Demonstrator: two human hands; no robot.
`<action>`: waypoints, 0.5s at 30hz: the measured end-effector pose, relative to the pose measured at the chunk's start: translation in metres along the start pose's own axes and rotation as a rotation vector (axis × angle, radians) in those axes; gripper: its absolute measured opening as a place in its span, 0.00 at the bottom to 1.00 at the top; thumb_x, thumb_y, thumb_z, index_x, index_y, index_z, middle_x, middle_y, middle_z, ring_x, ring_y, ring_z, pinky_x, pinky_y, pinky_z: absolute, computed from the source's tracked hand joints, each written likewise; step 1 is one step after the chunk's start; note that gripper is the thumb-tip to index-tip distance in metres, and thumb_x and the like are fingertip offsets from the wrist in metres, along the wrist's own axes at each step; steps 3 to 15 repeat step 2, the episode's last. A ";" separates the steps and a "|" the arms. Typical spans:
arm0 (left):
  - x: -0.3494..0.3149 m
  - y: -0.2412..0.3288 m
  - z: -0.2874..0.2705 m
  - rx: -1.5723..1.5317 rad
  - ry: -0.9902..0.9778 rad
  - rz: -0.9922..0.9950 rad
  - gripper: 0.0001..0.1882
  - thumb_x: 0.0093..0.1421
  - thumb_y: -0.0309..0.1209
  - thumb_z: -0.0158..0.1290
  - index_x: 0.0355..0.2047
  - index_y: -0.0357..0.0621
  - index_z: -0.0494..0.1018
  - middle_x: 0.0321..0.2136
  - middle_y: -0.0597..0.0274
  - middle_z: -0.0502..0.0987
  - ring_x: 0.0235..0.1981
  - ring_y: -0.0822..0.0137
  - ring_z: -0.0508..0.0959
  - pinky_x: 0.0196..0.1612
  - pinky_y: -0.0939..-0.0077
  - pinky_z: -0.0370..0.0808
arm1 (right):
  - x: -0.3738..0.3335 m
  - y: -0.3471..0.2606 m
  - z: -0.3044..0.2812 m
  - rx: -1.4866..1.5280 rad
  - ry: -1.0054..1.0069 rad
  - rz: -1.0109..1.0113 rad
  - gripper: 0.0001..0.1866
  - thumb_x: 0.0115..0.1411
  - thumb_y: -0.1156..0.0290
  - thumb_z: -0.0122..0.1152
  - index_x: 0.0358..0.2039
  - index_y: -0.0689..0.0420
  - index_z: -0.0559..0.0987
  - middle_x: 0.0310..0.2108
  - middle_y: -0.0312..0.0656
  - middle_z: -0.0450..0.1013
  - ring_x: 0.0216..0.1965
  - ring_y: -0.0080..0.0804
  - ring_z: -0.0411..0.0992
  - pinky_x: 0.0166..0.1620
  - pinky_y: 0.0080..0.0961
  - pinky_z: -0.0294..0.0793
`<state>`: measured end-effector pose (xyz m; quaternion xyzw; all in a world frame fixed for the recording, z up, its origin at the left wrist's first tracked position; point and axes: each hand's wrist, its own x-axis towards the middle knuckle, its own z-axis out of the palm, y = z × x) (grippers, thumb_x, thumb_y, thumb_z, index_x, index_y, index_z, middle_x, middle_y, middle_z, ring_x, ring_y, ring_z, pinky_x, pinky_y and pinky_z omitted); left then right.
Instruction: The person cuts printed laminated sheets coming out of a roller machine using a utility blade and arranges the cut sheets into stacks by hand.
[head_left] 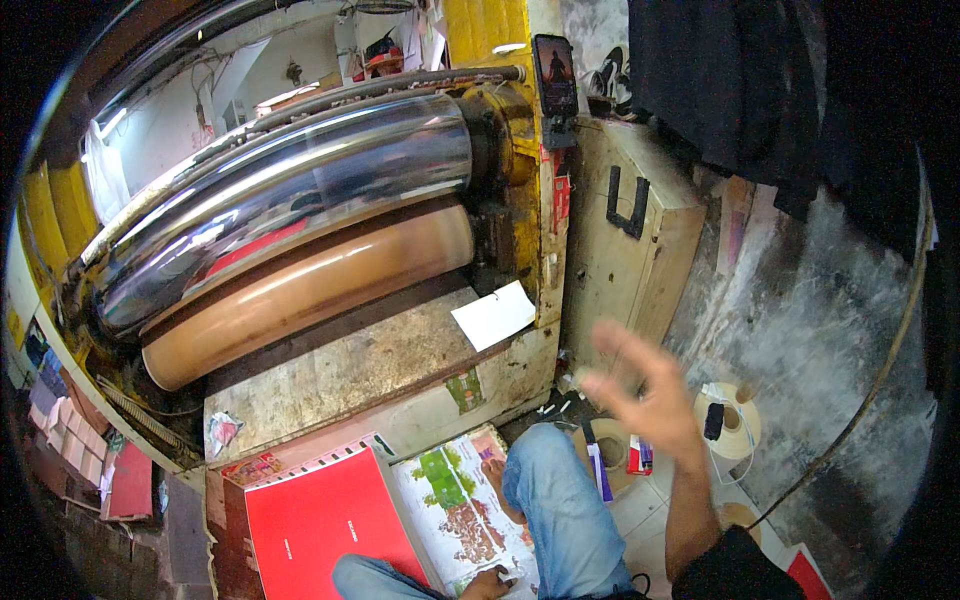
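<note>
My right hand [650, 400] is raised in front of the pale cabinet, above the floor. It is blurred, but its fingers are apart and nothing shows in them. At the bottom edge, between my jeans-clad legs, a patch of bare skin with finger-like ends [488, 583] lies over the printed sheet [455, 500]; I cannot tell whether it is my left hand or a foot. On the left lies a stack of red sheets [325, 520] with a white tabbed edge. A white card [493, 315] rests at the right end of the worn ledge [340, 350].
A machine with a shiny metal roller [300, 200] and a brown roller [320, 285] stands ahead. A phone [556, 75] is mounted on its yellow post. Right of it are a cabinet [630, 250], tape rolls [745, 440] on the floor and a hanging dark cloth [720, 90].
</note>
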<state>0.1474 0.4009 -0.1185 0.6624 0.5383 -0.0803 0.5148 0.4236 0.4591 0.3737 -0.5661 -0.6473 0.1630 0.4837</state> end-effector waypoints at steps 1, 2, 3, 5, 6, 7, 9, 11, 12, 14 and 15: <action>0.006 -0.003 -0.002 0.050 0.028 0.024 0.31 0.49 0.50 0.62 0.48 0.46 0.70 0.35 0.50 0.79 0.36 0.56 0.79 0.41 0.65 0.75 | 0.007 -0.026 -0.015 -0.010 0.179 -0.269 0.29 0.54 0.67 0.65 0.55 0.63 0.69 0.54 0.48 0.69 0.58 0.36 0.65 0.56 0.34 0.67; 0.020 -0.012 0.000 0.050 0.020 0.035 0.31 0.49 0.50 0.62 0.48 0.46 0.70 0.35 0.50 0.79 0.36 0.56 0.79 0.41 0.65 0.75 | 0.012 -0.047 -0.035 -0.067 0.331 -0.546 0.29 0.53 0.66 0.66 0.54 0.60 0.71 0.54 0.45 0.69 0.58 0.35 0.65 0.54 0.31 0.67; 0.020 -0.012 0.000 0.050 0.020 0.035 0.31 0.49 0.50 0.62 0.48 0.46 0.70 0.35 0.50 0.79 0.36 0.56 0.79 0.41 0.65 0.75 | 0.012 -0.047 -0.035 -0.067 0.331 -0.546 0.29 0.53 0.66 0.66 0.54 0.60 0.71 0.54 0.45 0.69 0.58 0.35 0.65 0.54 0.31 0.67; 0.020 -0.012 0.000 0.050 0.020 0.035 0.31 0.49 0.50 0.62 0.48 0.46 0.70 0.35 0.50 0.79 0.36 0.56 0.79 0.41 0.65 0.75 | 0.012 -0.047 -0.035 -0.067 0.331 -0.546 0.29 0.53 0.66 0.66 0.54 0.60 0.71 0.54 0.45 0.69 0.58 0.35 0.65 0.54 0.31 0.67; 0.020 -0.012 0.000 0.050 0.020 0.035 0.31 0.49 0.50 0.62 0.48 0.46 0.70 0.35 0.50 0.79 0.36 0.56 0.79 0.41 0.65 0.75 | 0.012 -0.047 -0.035 -0.067 0.331 -0.546 0.29 0.53 0.66 0.66 0.54 0.60 0.71 0.54 0.45 0.69 0.58 0.35 0.65 0.54 0.31 0.67; 0.020 -0.012 0.000 0.050 0.020 0.035 0.31 0.49 0.50 0.62 0.48 0.46 0.70 0.35 0.50 0.79 0.36 0.56 0.79 0.41 0.65 0.75 | 0.012 -0.047 -0.035 -0.067 0.331 -0.546 0.29 0.53 0.66 0.66 0.54 0.60 0.71 0.54 0.45 0.69 0.58 0.35 0.65 0.54 0.31 0.67; 0.020 -0.012 0.000 0.050 0.020 0.035 0.31 0.49 0.50 0.62 0.48 0.46 0.70 0.35 0.50 0.79 0.36 0.56 0.79 0.41 0.65 0.75 | 0.012 -0.047 -0.035 -0.067 0.331 -0.546 0.29 0.53 0.66 0.66 0.54 0.60 0.71 0.54 0.45 0.69 0.58 0.35 0.65 0.54 0.31 0.67; 0.020 -0.012 0.000 0.050 0.020 0.035 0.31 0.49 0.50 0.62 0.48 0.46 0.70 0.35 0.50 0.79 0.36 0.56 0.79 0.41 0.65 0.75 | 0.012 -0.047 -0.035 -0.067 0.331 -0.546 0.29 0.53 0.66 0.66 0.54 0.60 0.71 0.54 0.45 0.69 0.58 0.35 0.65 0.54 0.31 0.67; 0.020 -0.012 0.000 0.050 0.020 0.035 0.31 0.49 0.50 0.62 0.48 0.46 0.70 0.35 0.50 0.79 0.36 0.56 0.79 0.41 0.65 0.75 | 0.012 -0.047 -0.035 -0.067 0.331 -0.546 0.29 0.53 0.66 0.66 0.54 0.60 0.71 0.54 0.45 0.69 0.58 0.35 0.65 0.54 0.31 0.67; 0.020 -0.012 0.000 0.050 0.020 0.035 0.31 0.49 0.50 0.62 0.48 0.46 0.70 0.35 0.50 0.79 0.36 0.56 0.79 0.41 0.65 0.75 | 0.012 -0.047 -0.035 -0.067 0.331 -0.546 0.29 0.53 0.66 0.66 0.54 0.60 0.71 0.54 0.45 0.69 0.58 0.35 0.65 0.54 0.31 0.67; 0.020 -0.012 0.000 0.050 0.020 0.035 0.31 0.49 0.50 0.62 0.48 0.46 0.70 0.35 0.50 0.79 0.36 0.56 0.79 0.41 0.65 0.75 | 0.012 -0.047 -0.035 -0.067 0.331 -0.546 0.29 0.53 0.66 0.66 0.54 0.60 0.71 0.54 0.45 0.69 0.58 0.35 0.65 0.54 0.31 0.67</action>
